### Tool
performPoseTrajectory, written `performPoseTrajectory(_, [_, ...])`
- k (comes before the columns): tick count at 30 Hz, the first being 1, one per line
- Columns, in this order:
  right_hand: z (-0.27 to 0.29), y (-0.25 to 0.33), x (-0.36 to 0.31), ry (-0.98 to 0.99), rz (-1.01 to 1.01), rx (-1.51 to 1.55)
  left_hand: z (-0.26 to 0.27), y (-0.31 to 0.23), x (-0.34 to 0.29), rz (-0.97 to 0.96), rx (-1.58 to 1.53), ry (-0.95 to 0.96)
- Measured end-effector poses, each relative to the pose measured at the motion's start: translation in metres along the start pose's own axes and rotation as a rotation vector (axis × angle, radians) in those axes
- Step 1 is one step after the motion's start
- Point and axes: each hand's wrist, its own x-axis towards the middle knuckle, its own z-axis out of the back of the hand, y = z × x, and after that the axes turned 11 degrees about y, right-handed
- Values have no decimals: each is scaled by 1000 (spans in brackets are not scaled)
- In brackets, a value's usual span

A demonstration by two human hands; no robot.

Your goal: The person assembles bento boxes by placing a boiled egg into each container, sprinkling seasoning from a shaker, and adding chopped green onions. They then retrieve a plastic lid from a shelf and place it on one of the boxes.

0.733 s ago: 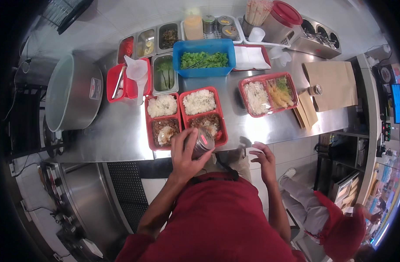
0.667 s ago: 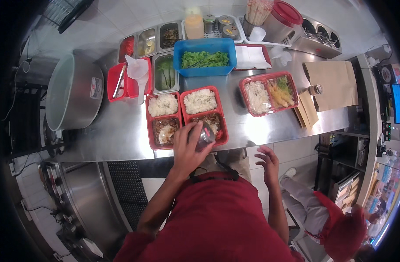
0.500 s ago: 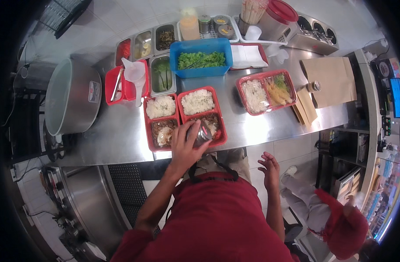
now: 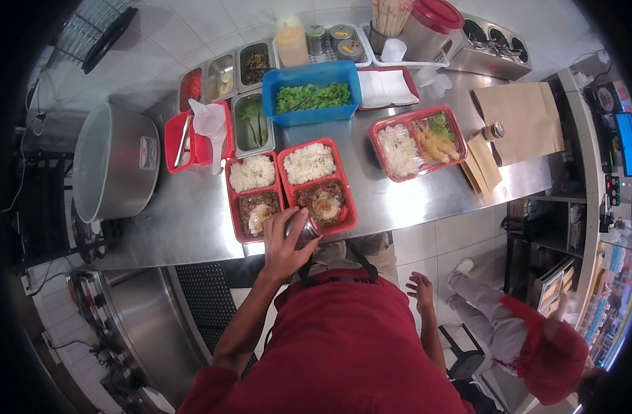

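Note:
My left hand (image 4: 286, 250) is closed around a small dark shaker jar (image 4: 306, 234), which is tilted at the near edge of the right red bento box (image 4: 346, 181). That box holds white rice (image 4: 309, 163) at the far end. Its near compartment has browned meat with an egg (image 4: 326, 205) and some red garnish. Close beside it on the left is a second red bento box (image 4: 229, 207) with rice and an egg-topped meat portion (image 4: 261, 217). My right hand (image 4: 420, 290) hangs beyond the counter's front edge, fingers apart and holding nothing.
Right of the boxes lies a lidded bento (image 4: 379, 153) of rice and fried food, near brown paper bags (image 4: 523, 124). Behind stand a blue bin (image 4: 312, 119) of greens and metal pans (image 4: 254, 141). A large pot (image 4: 116, 165) is at left. A person in red (image 4: 550, 359) stands lower right.
My left hand has drawn the shaker jar nearer to me and slightly left, uncovering the right box's meat and egg. My right hand has dropped lower.

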Motion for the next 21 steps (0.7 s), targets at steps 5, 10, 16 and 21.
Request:
performPoseTrajectory(5, [17,-24,0,-60,-155,-4,-4,6,12,-23,-15,52])
performPoseTrajectory(10, [22,-26,-5,-44,-96,13,-3,6,4,-30,-21,47])
performPoseTrajectory(16, [18,-16,-4,-25,-80,25,2,8,2,-60,-18,48])
performPoseTrajectory(21, [22,-8,-1,-21,-84,-21,-3,7,18,-60,-26,74])
